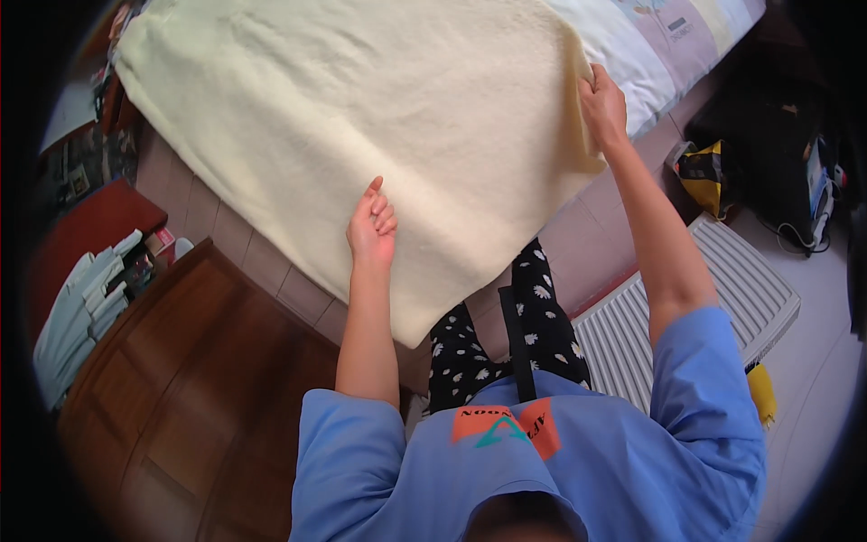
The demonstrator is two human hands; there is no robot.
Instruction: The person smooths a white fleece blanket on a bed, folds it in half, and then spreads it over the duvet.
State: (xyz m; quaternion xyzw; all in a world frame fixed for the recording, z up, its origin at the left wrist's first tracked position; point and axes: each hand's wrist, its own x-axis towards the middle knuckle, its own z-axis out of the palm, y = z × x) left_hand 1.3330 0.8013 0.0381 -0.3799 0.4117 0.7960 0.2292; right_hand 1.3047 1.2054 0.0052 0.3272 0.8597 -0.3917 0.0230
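Note:
A large cream fleece blanket [325, 135] spreads over what looks like a bed and hangs down towards my legs, its corner drooping near my knees. My right hand [605, 105] grips the blanket's right edge, which is lifted and folded a little there. Over the middle of the blanket's near part is my left hand [374, 223], its fingers loosely curled and the thumb pointing away from me. I see nothing held in it; whether it touches the cloth I cannot tell. White bedding with a printed pattern [643, 68] lies beyond my right hand.
A brown wooden panelled piece of furniture [203, 379] stands at the left, near folded light clothes [88, 305] on a red surface [101, 230]. At the right are a white ribbed board [738, 284], a yellow and black bag [704, 176] and a black object with white cables [758, 149].

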